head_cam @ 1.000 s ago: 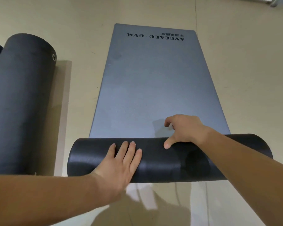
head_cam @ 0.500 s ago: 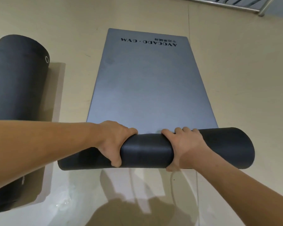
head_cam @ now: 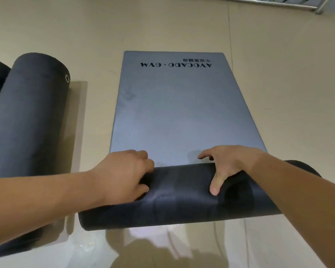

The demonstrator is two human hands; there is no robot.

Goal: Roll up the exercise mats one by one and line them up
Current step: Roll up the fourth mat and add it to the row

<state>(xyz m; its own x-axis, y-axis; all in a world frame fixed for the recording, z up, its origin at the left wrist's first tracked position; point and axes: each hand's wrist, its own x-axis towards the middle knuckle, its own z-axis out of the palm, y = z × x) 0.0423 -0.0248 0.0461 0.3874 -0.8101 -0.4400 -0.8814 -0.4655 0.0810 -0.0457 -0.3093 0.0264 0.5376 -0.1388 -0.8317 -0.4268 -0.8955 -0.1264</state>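
- The pale floor (head_cam: 278, 84) was glossy near the person, and a metal rail (head_cam: 278, 2) crossed its far edge.
- A grey mat (head_cam: 174, 113) lay flat on the floor, running away from the person, with its lettering (head_cam: 176, 65) at the far end.
- Its near end was wound into a dark roll (head_cam: 182, 202) that lay crosswise.
- The left hand (head_cam: 122, 175) was clamped on the roll left of the middle. Its fingers curled over the far side and its thumb dented the foam on the near face.
- The right hand (head_cam: 228, 163) straddled the roll right of the middle. Its fingers hooked over the crest toward the flat sheet and its thumb pressed down the near face.
- Two rolled mats (head_cam: 27, 122) lay side by side on the left, apart from this one.
- Rolling looked to be under way, with most of the sheet lying flat ahead.
- To do the step well, both hands would need to push forward at an even pace so the roll kept square to the side edges.
- Pressing down while turning should keep the winding tight.
- Regripping one hand at a time would likely stop the foam springing open.
- If one side ran ahead, the ends would probably skew into a cone.
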